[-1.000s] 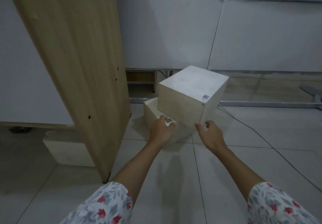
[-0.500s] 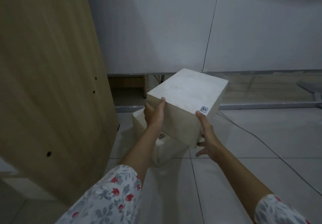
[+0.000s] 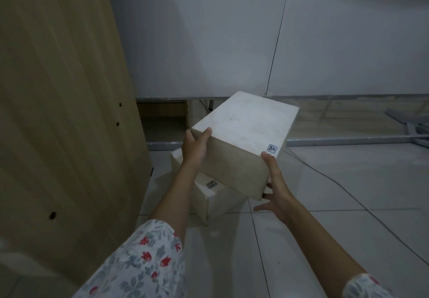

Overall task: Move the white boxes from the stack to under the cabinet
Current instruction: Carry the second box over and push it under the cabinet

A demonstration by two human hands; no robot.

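Note:
A white box with a small label near its right corner is lifted and tilted above the floor. My left hand grips its left near corner, thumb on the top face. My right hand holds its right near edge, thumb up on the corner and fingers under the bottom. Below it a second white box with a small label lies on the tiled floor. The wooden cabinet side fills the left of the view; the space under it is out of sight.
A thin cable runs across the floor tiles at the right. White wall panels stand behind, with a metal rail along their foot. A metal frame part lies at the far right.
Both hands went from touching the lower box's front to gripping the upper box, which has come up off the stack and tilted. The cabinet side now fills more of the left.

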